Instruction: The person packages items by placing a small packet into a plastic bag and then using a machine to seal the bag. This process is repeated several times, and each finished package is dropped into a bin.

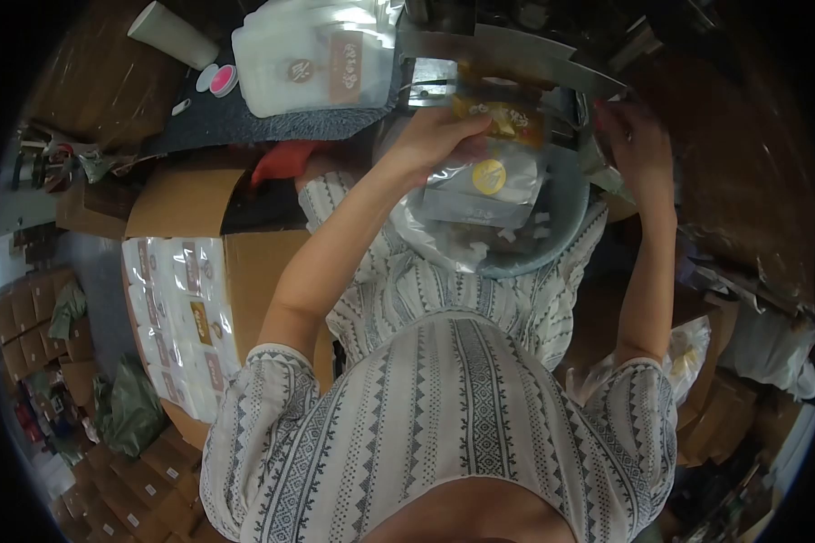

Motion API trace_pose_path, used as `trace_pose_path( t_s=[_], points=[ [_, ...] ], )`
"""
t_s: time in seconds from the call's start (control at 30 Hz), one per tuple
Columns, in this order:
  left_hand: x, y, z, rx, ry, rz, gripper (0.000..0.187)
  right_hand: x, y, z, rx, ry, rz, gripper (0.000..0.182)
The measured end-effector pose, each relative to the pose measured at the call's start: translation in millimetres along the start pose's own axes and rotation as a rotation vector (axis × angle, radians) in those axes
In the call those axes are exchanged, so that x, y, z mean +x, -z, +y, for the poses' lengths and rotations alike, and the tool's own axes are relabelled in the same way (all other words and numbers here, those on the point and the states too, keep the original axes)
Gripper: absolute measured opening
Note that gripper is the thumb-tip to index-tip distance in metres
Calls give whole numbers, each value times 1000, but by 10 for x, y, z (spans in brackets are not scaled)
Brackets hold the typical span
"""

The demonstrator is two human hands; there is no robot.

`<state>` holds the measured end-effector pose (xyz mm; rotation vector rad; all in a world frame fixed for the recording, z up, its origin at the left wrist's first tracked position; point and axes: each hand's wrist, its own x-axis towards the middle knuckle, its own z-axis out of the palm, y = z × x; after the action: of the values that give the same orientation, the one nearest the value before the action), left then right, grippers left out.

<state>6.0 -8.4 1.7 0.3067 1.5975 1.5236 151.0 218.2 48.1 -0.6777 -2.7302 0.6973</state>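
My left hand [439,143] is closed on the upper left of a plastic pouch [484,192] with a gold-brown printed band and a round yellow mark. The pouch hangs tilted over a round grey-blue tub [572,222], which has pale scraps and clear plastic in it. To the right, my right hand [638,145] is slightly blurred, its fingers curled at the edge of a metal machine [552,56]. What those fingers hold, if anything, is hidden.
A stack of white printed pouches [290,68] lies on a dark fuzzy mat [281,127], beside a small pink-filled jar [223,80] and a white cup [172,34]. An open carton [267,271] of wrapped packs stands at left. Several brown boxes [145,480] fill the lower left.
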Motion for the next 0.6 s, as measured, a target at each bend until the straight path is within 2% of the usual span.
trace_pose_path(
  t_s=[0.07, 0.13, 0.2, 0.23, 0.3, 0.33, 0.37, 0.4, 0.43, 0.47, 0.5, 0.53, 0.57, 0.6],
  points=[
    [-47, 0, -20, -10, 30, 15, 29, 252, -243, 518, -151, 229, 253, 25],
    [-91, 100, -25, 114, -225, 96, 32, 303, -356, 624, -173, 225, 192, 25],
    [12, 608, -4, 685, -673, 489, 48, 351, -351, 608, -196, 221, 129, 25],
    [-18, 772, -94, 686, -668, 488, 48, 316, -309, 504, -138, 152, 116, 24],
    [-46, 1023, -329, 1711, -703, 880, 53, 240, -251, 362, -75, 81, 106, 24],
    [-121, 1029, -407, 1611, -841, 759, 55, 229, -226, 306, -111, 42, 58, 24],
    [-165, 1097, -417, 1615, -849, 763, 55, 239, -210, 282, -148, 1, 16, 23],
    [-262, 1128, -386, 1610, -780, 709, 47, 227, -211, 332, -147, -2, 17, 23],
    [-381, 1145, -386, 1600, -701, 649, 40, 179, -214, 422, -166, 74, 107, 23],
    [-479, 1162, -381, 1595, -695, 649, 40, 161, -214, 472, -186, 156, 200, 22],
    [-557, 1183, -355, 1402, -662, 676, 31, 112, -136, 355, -187, 163, 198, 22],
    [-632, 1180, -325, 1210, -628, 697, 22, -4, 2, 114, -33, 56, 111, 21],
    [-688, 1110, -293, 1209, -625, 701, 22, -88, 72, -102, 121, -54, 23, 20],
    [-726, 988, -259, 1221, -704, 738, 14, -129, 54, -268, 121, -55, 22, 20]
  ],
)
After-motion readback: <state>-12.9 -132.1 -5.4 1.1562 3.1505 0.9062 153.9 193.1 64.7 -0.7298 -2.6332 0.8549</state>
